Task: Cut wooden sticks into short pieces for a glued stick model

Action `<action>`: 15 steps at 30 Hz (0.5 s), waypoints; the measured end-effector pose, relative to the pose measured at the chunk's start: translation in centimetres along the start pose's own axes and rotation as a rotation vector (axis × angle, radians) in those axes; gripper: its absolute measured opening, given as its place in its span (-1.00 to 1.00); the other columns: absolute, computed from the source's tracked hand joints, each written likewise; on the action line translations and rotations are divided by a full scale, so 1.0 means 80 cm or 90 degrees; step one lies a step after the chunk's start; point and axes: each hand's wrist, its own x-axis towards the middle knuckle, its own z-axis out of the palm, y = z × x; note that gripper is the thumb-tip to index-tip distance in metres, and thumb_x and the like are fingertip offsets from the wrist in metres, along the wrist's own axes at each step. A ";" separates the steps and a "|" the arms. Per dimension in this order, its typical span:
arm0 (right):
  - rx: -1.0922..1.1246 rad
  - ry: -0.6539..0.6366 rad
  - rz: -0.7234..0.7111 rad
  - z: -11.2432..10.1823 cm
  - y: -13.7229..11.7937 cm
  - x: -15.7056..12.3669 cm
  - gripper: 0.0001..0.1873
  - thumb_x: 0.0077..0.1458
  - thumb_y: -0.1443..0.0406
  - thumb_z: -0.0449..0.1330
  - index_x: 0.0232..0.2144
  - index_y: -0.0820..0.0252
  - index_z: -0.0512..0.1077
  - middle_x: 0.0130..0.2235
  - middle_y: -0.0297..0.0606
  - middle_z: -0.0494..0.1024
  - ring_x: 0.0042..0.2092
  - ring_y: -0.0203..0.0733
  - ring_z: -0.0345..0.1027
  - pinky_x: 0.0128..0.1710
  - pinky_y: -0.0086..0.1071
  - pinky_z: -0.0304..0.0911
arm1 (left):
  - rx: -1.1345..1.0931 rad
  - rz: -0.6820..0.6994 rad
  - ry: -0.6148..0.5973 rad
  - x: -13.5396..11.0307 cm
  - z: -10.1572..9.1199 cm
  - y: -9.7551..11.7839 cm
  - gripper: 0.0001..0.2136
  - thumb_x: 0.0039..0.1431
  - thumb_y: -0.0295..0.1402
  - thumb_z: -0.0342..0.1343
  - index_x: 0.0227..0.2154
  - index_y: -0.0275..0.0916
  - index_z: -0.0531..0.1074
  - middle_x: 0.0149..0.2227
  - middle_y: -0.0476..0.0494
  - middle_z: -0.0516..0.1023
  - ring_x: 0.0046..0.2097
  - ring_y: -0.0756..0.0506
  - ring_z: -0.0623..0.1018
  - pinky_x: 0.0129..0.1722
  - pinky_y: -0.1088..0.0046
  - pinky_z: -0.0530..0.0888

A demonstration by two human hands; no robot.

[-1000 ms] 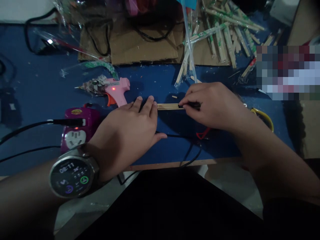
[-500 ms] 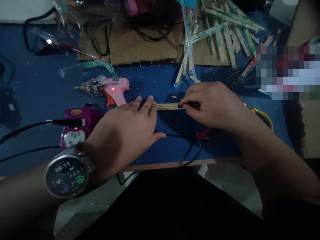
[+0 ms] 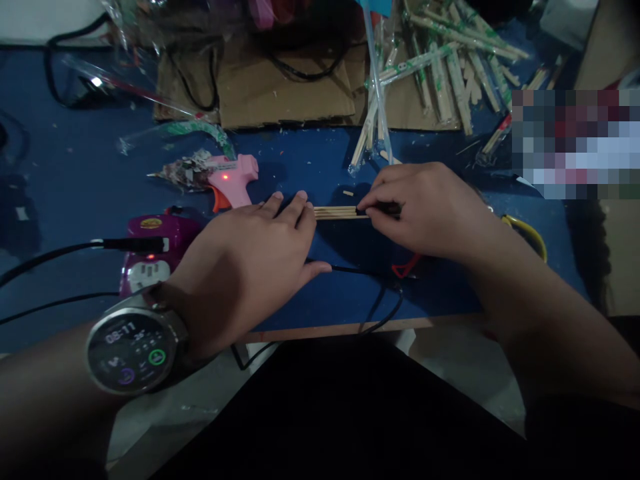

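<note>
Several thin wooden sticks [image 3: 336,213] lie side by side on the blue table. My left hand [image 3: 250,260] rests palm down over their left part, fingers stretched out flat and thumb apart. My right hand [image 3: 425,207] is closed in a pinch at their right end. Between its fingers is a slim dark object [image 3: 387,209], whose tip meets the sticks; its kind is mostly hidden by the fingers. A short cut piece of stick [image 3: 349,193] lies just beyond the row. The sticks' far ends are covered by my hands.
A pink glue gun [image 3: 235,179] with its light on lies beyond my left hand, beside a purple power adapter [image 3: 165,233] with cables. Wrapped chopsticks [image 3: 440,80] and cardboard [image 3: 285,93] lie at the back. Red-handled [image 3: 406,267] and yellow-handled [image 3: 525,233] tools lie near my right arm.
Hardly anything differs. My left hand and wrist have shifted very slightly; the right hand keeps its pinch at the same spot on the sticks.
</note>
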 end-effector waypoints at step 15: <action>0.024 0.031 -0.002 0.002 0.003 -0.002 -0.63 0.39 0.23 0.16 0.01 0.02 0.77 0.07 -0.14 0.77 0.08 0.12 0.66 0.11 -0.06 0.50 | -0.005 -0.014 -0.018 0.001 -0.005 0.005 -0.14 0.53 -0.02 0.17 0.57 -0.66 0.13 0.58 -0.73 0.20 0.57 -0.61 0.34 0.40 -0.15 0.51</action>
